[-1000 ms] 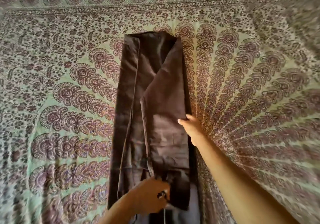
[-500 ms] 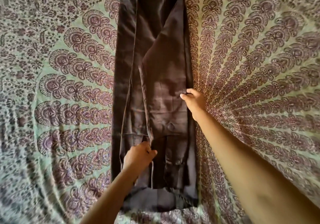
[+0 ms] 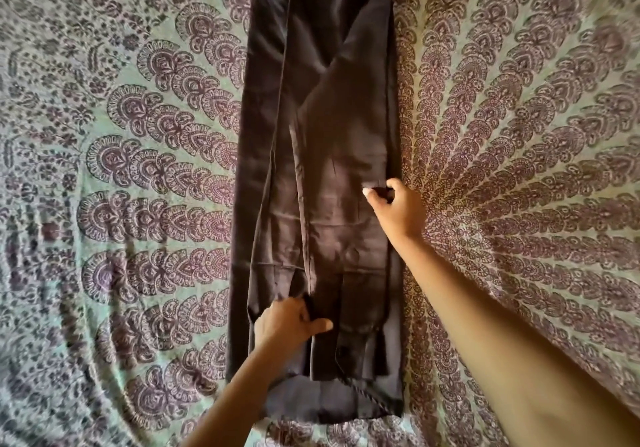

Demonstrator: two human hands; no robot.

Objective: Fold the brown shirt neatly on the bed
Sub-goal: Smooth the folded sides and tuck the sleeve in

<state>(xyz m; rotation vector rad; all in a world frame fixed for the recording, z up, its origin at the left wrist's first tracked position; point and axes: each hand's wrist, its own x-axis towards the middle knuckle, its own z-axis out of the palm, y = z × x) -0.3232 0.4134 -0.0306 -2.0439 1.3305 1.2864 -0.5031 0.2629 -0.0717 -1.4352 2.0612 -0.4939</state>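
Pinching the brown shirt (image 3: 332, 135) at two spots

Out at 9 o'clock lies the bedspread (image 3: 121, 204), pale green with rows of purple fan shapes, and it ripples a little toward 7 o'clock. The left forearm comes up from 6 o'clock. The left hand (image 3: 287, 322) sits on the lower left part of the shirt, at about 7 o'clock from the middle of the view. Its fingers are curled round a raised fold of cloth at the inner edge of the overlapping panel. The thumb lies stretched out flat across the fabric toward 3 o'clock.

The shirt lies on the bedspread as a long narrow strip down the middle of the view, running from 12 o'clock to 6 o'clock. Both long sides are turned inward. The left side forms a slim band, and the right side overlaps the centre in a wider panel with a slanted upper edge. At the 6 o'clock end a paler layer of the shirt shows under the folded panels. The far end is cut off by the top of the view.

The right hand (image 3: 398, 211) is at the shirt's right edge, just past centre toward 3 o'clock. Its thumb and curled fingers nip a small bit of that edge. The right forearm stretches down to 5 o'clock over the bedspread, whose fans spread out toward 3 o'clock.
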